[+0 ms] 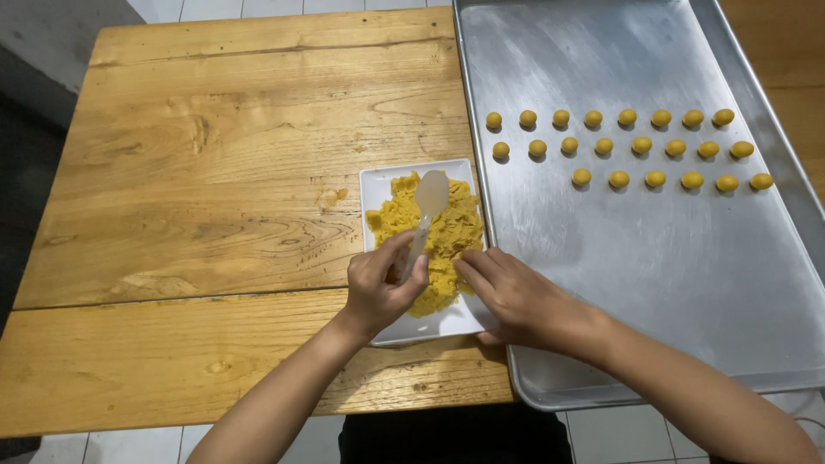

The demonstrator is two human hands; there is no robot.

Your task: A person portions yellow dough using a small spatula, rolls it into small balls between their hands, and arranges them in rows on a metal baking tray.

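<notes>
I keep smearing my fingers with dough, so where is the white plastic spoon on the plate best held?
Grip the spoon by its handle's near end, coming from the near side, as the left hand does now. The bowl lies far out over the yellow dough, while the handle slants back toward the plate's near edge, clear of the mound.

table: wooden table (215,172), plank top, knots and grain seen | tray: metal baking tray (670,258) laid at the table's right side, over the near edge | on tray: small yellow dough balls (619,148) set in three rows near its far end | floor: pale tiled floor (258,9) seen beyond the table
</notes>
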